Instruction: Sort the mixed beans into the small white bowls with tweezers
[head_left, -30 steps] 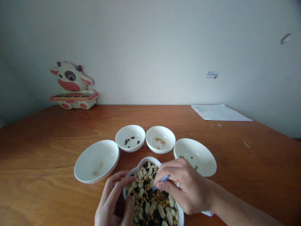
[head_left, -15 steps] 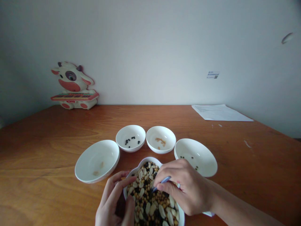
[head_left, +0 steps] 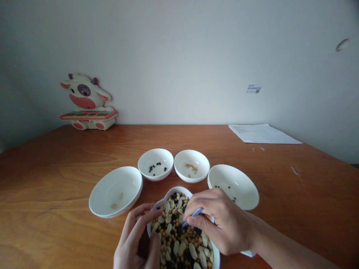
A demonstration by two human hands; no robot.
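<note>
The wooden table [head_left: 56, 194] carries everything, with a sheet of paper [head_left: 263, 133] at its far right and a cow-shaped toy [head_left: 86, 102] against the wall at the far left. Four white dishes fan out in an arc in front of the person: a wide dish on the left [head_left: 115, 191] with a few pale bits, a small dish [head_left: 155, 164] with a few black beans, a second small dish [head_left: 192, 165] with tan grains, and a wide dish on the right [head_left: 233, 186] with a few dark specks.

Nearest the camera, partly cut off by the lower edge, sits the white bowl [head_left: 167, 196] heaped with mixed beans [head_left: 179, 243]: long pale seeds, round yellow ones and small black ones. The left hand [head_left: 137, 243] curls around the bowl's left rim, fingers bent against it, steadying it. The right hand [head_left: 218, 224] hovers over the heap with its fingers pinched shut on a thin blue tool [head_left: 193, 216], whose tip points down into the beans; whether the tip holds a bean cannot be told.

The bowl is likely ceramic, stiff, breakable and fairly heavy when this full, so the rim is the sound place to hold it. The beans look hard, smooth, light and apt to roll or slip, so each probably wants a pinch across its middle.
</note>
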